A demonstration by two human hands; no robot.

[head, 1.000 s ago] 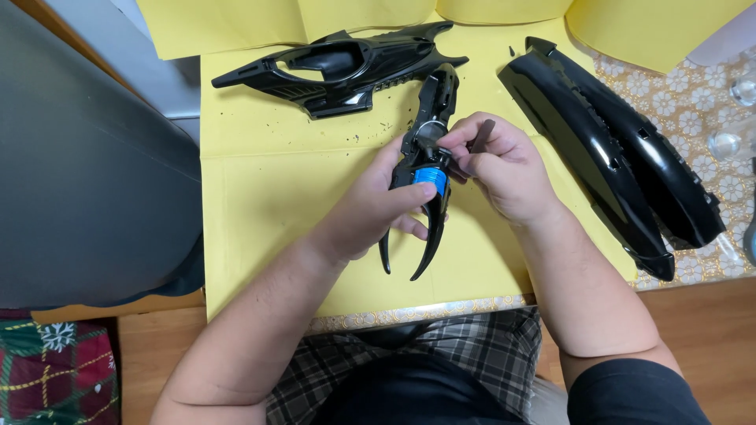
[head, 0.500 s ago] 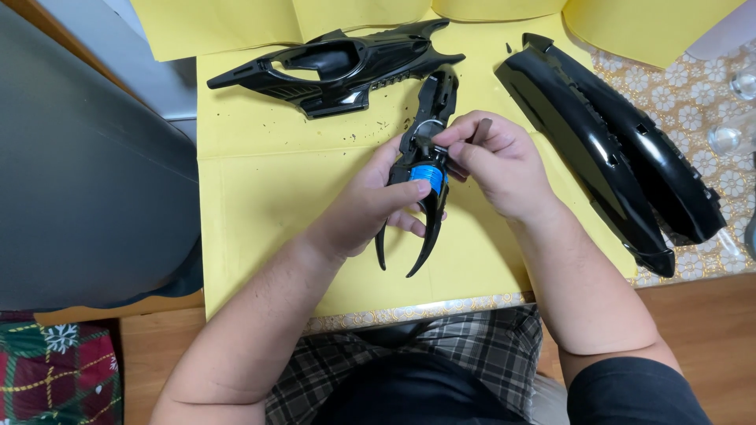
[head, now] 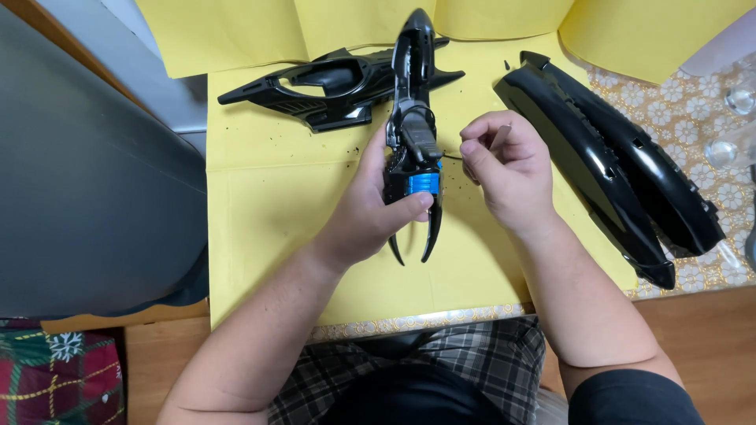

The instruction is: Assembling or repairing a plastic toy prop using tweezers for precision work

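Left hand (head: 370, 216): fingers clasp black forked part (head: 413, 149) upright over yellow sheet (head: 268, 228).
Right hand (head: 508, 169): fingers pinch small grey piece (head: 499, 137).

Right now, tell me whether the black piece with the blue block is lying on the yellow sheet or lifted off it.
Lifted. The left hand grips the black piece around its middle, its two prongs hanging clear above the yellow sheet.

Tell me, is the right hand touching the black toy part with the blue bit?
Apart. The head view shows yellow paper between the right hand and the black toy part; only the left hand grips it.
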